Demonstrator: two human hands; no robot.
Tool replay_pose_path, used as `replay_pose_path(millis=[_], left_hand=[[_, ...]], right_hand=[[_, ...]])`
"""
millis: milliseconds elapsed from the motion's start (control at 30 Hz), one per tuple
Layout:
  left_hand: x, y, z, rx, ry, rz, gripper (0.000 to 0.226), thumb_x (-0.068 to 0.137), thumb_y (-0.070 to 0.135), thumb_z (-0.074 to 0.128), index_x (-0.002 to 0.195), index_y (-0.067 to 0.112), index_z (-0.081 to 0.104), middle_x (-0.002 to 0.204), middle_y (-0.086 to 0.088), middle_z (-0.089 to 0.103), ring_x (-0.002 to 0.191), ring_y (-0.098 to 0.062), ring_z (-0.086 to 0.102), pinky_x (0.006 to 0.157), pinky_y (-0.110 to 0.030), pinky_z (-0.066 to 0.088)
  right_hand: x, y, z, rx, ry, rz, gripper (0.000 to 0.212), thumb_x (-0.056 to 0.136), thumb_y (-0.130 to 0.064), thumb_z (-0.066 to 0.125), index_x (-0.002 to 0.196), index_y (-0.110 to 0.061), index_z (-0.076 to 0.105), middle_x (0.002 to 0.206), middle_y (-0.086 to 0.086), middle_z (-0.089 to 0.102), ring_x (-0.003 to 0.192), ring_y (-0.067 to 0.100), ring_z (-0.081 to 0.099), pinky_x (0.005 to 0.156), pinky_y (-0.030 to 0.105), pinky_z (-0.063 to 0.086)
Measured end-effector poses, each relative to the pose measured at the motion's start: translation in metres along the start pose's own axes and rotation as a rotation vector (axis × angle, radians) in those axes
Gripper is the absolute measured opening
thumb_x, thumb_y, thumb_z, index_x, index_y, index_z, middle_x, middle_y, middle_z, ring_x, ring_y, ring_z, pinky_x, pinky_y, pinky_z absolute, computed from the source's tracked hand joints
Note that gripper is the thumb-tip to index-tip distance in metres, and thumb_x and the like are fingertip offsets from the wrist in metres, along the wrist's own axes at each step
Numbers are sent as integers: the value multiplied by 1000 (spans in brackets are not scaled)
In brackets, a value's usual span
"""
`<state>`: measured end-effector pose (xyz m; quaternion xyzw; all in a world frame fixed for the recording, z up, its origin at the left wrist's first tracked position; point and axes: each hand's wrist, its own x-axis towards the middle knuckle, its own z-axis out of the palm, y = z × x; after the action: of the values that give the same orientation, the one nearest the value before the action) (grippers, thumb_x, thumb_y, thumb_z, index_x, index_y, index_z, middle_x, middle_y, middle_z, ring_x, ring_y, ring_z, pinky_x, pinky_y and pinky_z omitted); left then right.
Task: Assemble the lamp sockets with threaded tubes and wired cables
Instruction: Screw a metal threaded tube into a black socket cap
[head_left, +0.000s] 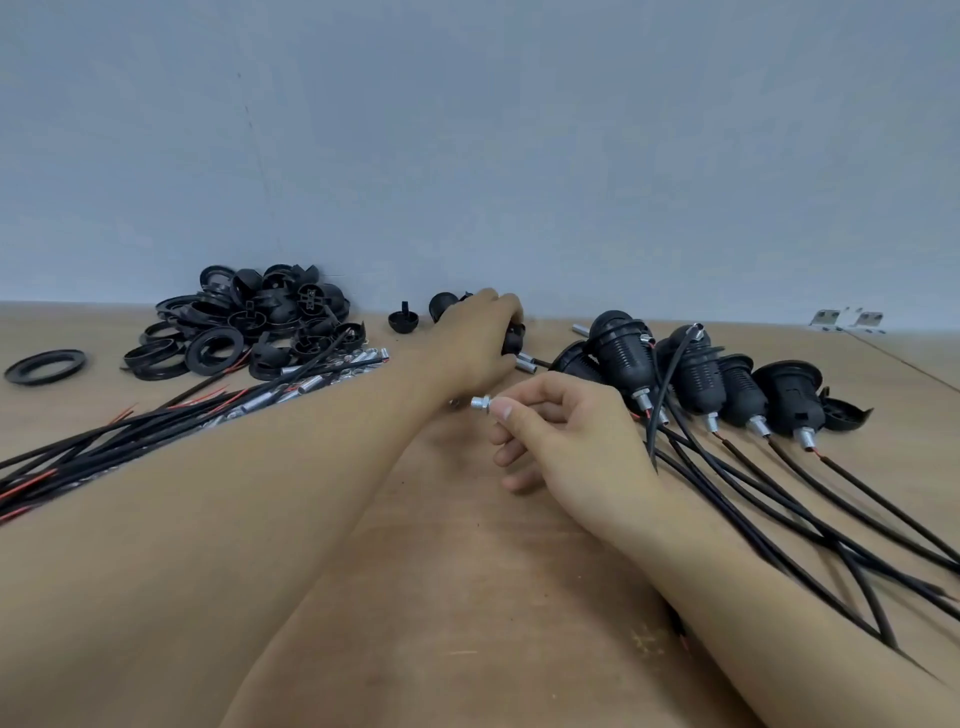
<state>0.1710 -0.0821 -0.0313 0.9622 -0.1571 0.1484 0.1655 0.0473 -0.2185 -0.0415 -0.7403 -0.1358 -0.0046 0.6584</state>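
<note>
Fingers (506, 410) of the right hand (566, 441) pinch a threaded tube (480, 402); the left hand (478, 338), at twelve o'clock, grips a socket (514, 338), which should be squared before threading.

No readable text, labels, brands, nos. or signs anywhere in the head view. The black socket parts, cables, metal tubes, tabletop and wall show no legible marking; any moulded lettering on the plastic is too small and blurred to make out.
</note>
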Motion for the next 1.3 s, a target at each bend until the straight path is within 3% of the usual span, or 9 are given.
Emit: replay_pose_path(millis=[67,200,267,367,500,733,900,1067,1300], left_hand=[[-5,2,-2,-92,76,-63,36,85,17,66,121,15,63,113,-8,59,102,-21,54,84,-30,42],[-40,15,-27,-661,278,-296,25,69,34,88,86,20,76,83,3,74,75,-11,66,68,-22,52],[-73,18,-41,-924,272,-339,24,65,28,91,82,23,74,78,10,74,77,-6,70,70,-20,58],[-122,16,-51,-1228,193,-325,25,59,25,90,78,15,76,92,-9,76,90,-22,73,78,-31,60],[-155,10,-47,-1530,132,-339,30,74,25,74,94,3,72,102,-19,74,99,-31,72,77,-27,58],[-153,9,-39,-1599,62,-360,22,80,23,67,93,5,70,105,-18,74,101,-30,72,80,-28,58],[-149,8,-38,-1607,29,-384,38,77,21,70,109,2,64,102,-17,75,94,-30,74,76,-28,59],[-149,7,-39,-1529,-20,-371,41,80,27,66,112,1,68,101,-17,74,84,-27,71,75,-27,58],[-147,10,-39,-1457,-48,-445,43,80,43,61,91,3,71,79,-11,72,60,-15,67,56,-20,53]], right_hand=[[0,-1,0,17,16,-8,13,93,-13,64,80,-12,69,65,1,67,54,12,62,47,28,54],[0,-3,-3,69,100,-38,9,93,-15,64,85,-14,68,68,3,69,57,12,64,47,26,52],[0,-5,-4,74,118,-61,8,94,-15,63,87,-16,68,71,3,71,61,13,66,49,27,54],[-3,-7,-3,61,42,-80,7,95,-14,62,91,-17,67,77,2,73,68,15,70,51,30,56],[-8,-6,3,57,-64,-122,7,95,-10,62,92,-13,67,79,6,74,74,18,72,53,31,58],[-9,-3,0,20,-94,-202,7,92,-7,65,97,-12,69,83,4,76,80,17,74,58,27,58],[-7,0,-1,-26,-77,-244,9,90,-5,67,94,-13,70,85,3,75,79,16,73,56,26,58],[-7,1,0,-101,-62,-279,9,89,-8,68,91,-16,72,83,2,74,78,15,73,56,25,57],[-11,-1,-1,-126,-107,-353,13,88,-12,69,93,-24,71,88,-1,74,82,17,73,59,26,59]])
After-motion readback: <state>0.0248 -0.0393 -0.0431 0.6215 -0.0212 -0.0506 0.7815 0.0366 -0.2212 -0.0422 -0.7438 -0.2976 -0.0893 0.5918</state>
